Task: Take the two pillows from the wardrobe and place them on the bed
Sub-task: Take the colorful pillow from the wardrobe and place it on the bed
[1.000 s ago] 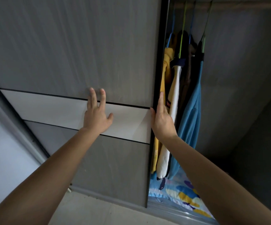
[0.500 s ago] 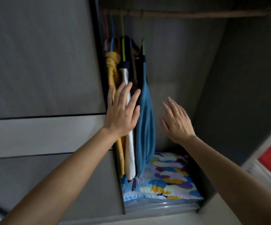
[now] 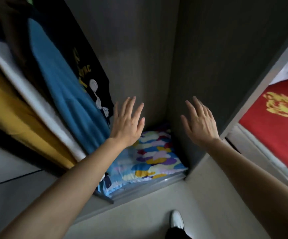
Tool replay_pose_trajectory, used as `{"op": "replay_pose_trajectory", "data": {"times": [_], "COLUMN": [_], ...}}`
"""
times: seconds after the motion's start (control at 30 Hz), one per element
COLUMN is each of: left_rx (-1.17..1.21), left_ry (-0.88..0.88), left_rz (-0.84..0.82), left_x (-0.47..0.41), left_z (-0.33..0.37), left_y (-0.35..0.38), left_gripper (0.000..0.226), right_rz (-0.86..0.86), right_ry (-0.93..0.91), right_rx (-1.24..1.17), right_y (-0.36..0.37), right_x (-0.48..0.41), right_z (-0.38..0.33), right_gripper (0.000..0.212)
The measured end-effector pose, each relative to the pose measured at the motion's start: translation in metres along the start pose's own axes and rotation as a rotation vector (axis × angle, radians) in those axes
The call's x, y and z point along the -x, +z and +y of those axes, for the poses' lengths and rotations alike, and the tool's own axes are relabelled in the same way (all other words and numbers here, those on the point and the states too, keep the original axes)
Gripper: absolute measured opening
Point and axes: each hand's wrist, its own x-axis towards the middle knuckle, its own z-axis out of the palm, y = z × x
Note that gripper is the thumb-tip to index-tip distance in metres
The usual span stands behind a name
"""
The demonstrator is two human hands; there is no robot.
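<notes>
A pillow (image 3: 154,156) with a blue, yellow, purple and white patchwork print lies flat on the wardrobe floor (image 3: 150,184), in the back right corner. Only one pillow surface shows; whether a second lies under it I cannot tell. My left hand (image 3: 128,124) hovers above the pillow's left part, fingers spread, empty, beside the hanging clothes. My right hand (image 3: 200,122) is also spread and empty, above the pillow's right edge, close to the wardrobe's side wall (image 3: 226,66). The bed (image 3: 277,121), with a red and gold cover, shows at the right.
Hanging clothes fill the left: a yellow garment (image 3: 10,109), a white one (image 3: 27,94), a blue one (image 3: 62,83) and a black printed shirt (image 3: 88,71). The sliding door (image 3: 5,169) is at lower left. My white shoe (image 3: 177,219) stands on the pale floor.
The door has slid left and the wardrobe is open. Both hands left the door and reached inside and down toward the pillow; my view tilted downward.
</notes>
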Motion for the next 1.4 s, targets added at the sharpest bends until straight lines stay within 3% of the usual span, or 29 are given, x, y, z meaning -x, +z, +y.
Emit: {"op": "replay_pose_trajectory", "data": {"times": [0.17, 0.27, 0.43, 0.67, 0.83, 1.03, 1.17, 1.23, 1.3, 1.4], "left_rx": [-0.106, -0.086, -0.033, -0.010, 0.007, -0.027, -0.128, -0.151, -0.151, -0.147], "left_ry": [-0.147, -0.271, -0.336, -0.391, -0.363, -0.391, -0.373, -0.378, -0.381, -0.354], "left_rz": [-0.204, -0.274, -0.336, -0.561, -0.683, -0.720, -0.675, -0.663, -0.651, -0.660], "left_x": [-0.024, -0.024, 0.016, 0.124, 0.199, 0.247, 0.268, 0.272, 0.269, 0.255], "left_z": [0.010, 0.014, 0.012, -0.010, -0.021, -0.028, -0.026, -0.026, -0.024, -0.025], "left_y": [0.076, 0.126, 0.217, 0.384, 0.512, 0.632, 0.674, 0.681, 0.676, 0.654], "left_gripper": [0.049, 0.052, 0.051, 0.055, 0.070, 0.111, 0.133, 0.127, 0.105, 0.075], "right_rz": [-0.123, -0.200, -0.400, -0.565, -0.743, -0.691, -0.564, -0.496, -0.466, -0.617], "right_ry": [-0.023, -0.075, -0.151, -0.167, -0.216, -0.261, -0.208, -0.179, -0.178, -0.209], "right_rx": [-0.102, -0.132, -0.144, -0.173, -0.127, -0.033, 0.047, 0.083, 0.085, 0.083], "right_y": [0.074, 0.122, 0.222, 0.393, 0.518, 0.639, 0.687, 0.695, 0.690, 0.665], "right_x": [-0.018, -0.024, -0.008, 0.090, 0.171, 0.213, 0.223, 0.226, 0.224, 0.205], "right_z": [0.042, 0.058, 0.067, 0.065, 0.062, 0.062, 0.062, 0.060, 0.057, 0.050], "right_gripper": [0.055, 0.055, 0.058, 0.062, 0.076, 0.103, 0.085, 0.067, 0.052, 0.047]}}
